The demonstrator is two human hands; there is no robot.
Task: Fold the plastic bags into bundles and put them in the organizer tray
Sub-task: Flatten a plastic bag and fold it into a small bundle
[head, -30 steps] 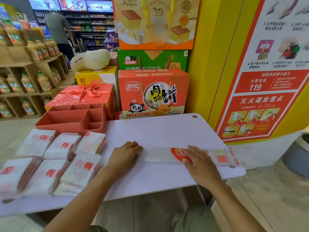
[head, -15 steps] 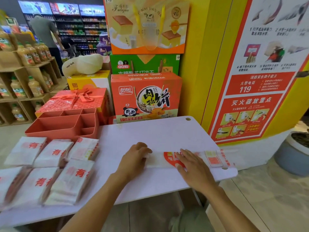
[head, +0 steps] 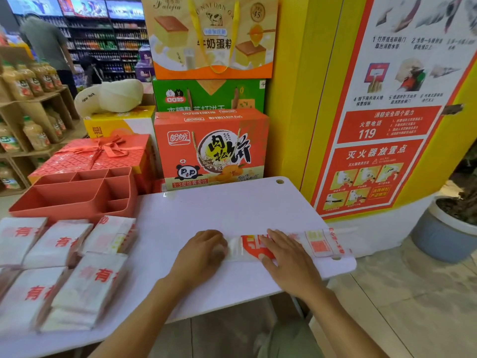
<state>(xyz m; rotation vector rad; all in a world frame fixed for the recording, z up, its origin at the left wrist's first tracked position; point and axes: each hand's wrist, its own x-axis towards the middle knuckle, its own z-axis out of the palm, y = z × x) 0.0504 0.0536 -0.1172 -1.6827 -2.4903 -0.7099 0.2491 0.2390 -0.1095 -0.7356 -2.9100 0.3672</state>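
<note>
At lower centre the plastic bag (head: 320,244) is pressed down by the flat right hand (head: 286,262), its end gripped by the left hand (head: 201,254)

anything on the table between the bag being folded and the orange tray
Nothing visible. Bare table lies between the plastic bag and the organizer tray; the bag stacks sit in front of the tray, left of that line.
</note>
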